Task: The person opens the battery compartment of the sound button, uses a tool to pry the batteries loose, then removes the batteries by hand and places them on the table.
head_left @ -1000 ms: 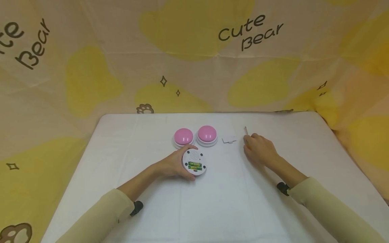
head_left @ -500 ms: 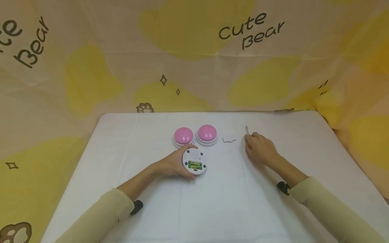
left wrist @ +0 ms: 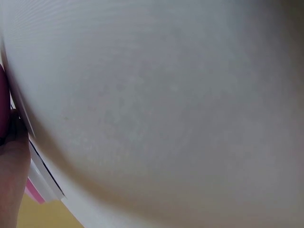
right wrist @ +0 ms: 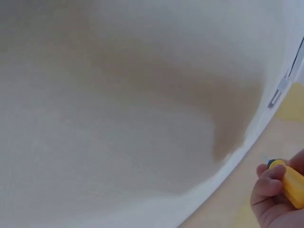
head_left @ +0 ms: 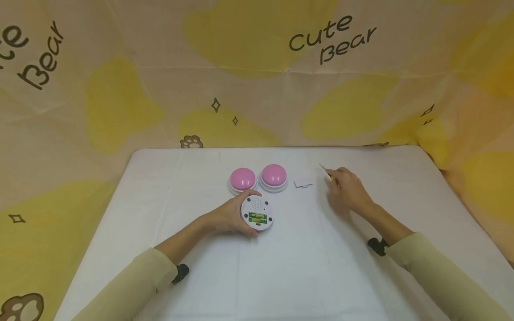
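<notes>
My left hand (head_left: 230,218) grips a round white push button (head_left: 257,205) by its edge. Its underside faces up, with speaker holes, dark feet and an uncovered compartment holding two green batteries (head_left: 257,217). In the left wrist view only part of that hand (left wrist: 13,166) shows, at the left edge. Off to the right, my right hand (head_left: 348,189) holds a screwdriver (right wrist: 293,185) by its yellow handle, the thin shaft pointing up and left in the head view. A small white battery cover (head_left: 303,183) lies on the table between the hands.
Two pink-domed push buttons (head_left: 242,178) on white bases stand side by side just beyond the left hand. White cloth covers the table (head_left: 289,276). A yellow patterned curtain (head_left: 257,89) hangs behind the table's far edge.
My right hand has shifted slightly right and turned the screwdriver, so its shaft tilts further left than before. The left hand and the button it grips stay in place.
</notes>
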`<state>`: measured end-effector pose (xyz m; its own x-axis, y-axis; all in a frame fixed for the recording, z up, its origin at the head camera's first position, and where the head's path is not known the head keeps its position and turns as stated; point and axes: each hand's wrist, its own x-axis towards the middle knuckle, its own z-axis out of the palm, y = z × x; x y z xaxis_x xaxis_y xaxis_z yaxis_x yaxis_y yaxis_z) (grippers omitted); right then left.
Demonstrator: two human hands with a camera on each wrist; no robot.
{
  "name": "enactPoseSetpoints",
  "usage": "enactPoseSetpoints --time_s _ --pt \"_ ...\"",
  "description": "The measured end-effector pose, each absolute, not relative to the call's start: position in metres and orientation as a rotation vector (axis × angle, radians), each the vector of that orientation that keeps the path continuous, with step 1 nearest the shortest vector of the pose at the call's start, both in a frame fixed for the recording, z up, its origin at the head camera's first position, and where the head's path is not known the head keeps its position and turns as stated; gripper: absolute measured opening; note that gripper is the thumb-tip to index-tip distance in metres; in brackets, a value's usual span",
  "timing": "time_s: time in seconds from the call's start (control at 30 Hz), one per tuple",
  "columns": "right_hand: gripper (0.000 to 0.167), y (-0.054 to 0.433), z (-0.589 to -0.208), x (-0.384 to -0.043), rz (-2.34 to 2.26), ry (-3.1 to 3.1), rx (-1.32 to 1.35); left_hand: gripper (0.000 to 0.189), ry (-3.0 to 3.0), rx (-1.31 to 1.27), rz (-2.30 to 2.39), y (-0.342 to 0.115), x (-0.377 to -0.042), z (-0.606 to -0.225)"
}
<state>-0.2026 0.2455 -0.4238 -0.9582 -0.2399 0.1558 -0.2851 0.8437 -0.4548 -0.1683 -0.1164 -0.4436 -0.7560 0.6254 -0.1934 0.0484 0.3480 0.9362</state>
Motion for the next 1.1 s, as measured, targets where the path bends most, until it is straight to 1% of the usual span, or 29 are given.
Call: enactPoseSetpoints --time_s 0.2,0.4,0.63,0.93,1.1 --pt "0.033 0.244 -0.422 -0.204 0.9 -2.819 0.52 0.103 2.072 0.587 1.423 -0.117 -0.168 -0.444" --pt "0.035 0.24 -0.421 -0.2 1.043 -2.763 0.58 0.104 2.077 0.587 1.417 -0.117 -0.168 -0.442" --pt "0.035 0.231 -0.41 -0.192 1.251 -2.775 0.632 0.104 2.073 0.587 1.415 -0.117 -0.169 -0.442" --pt "0.031 0.214 -0.401 -0.181 1.459 -2.729 0.887 0.103 2.068 0.585 1.415 -0.117 -0.169 -0.443" --pt "0.03 0.206 -0.397 -0.176 1.503 -2.809 0.879 0.103 2.077 0.578 1.415 -0.117 -0.169 -0.444"
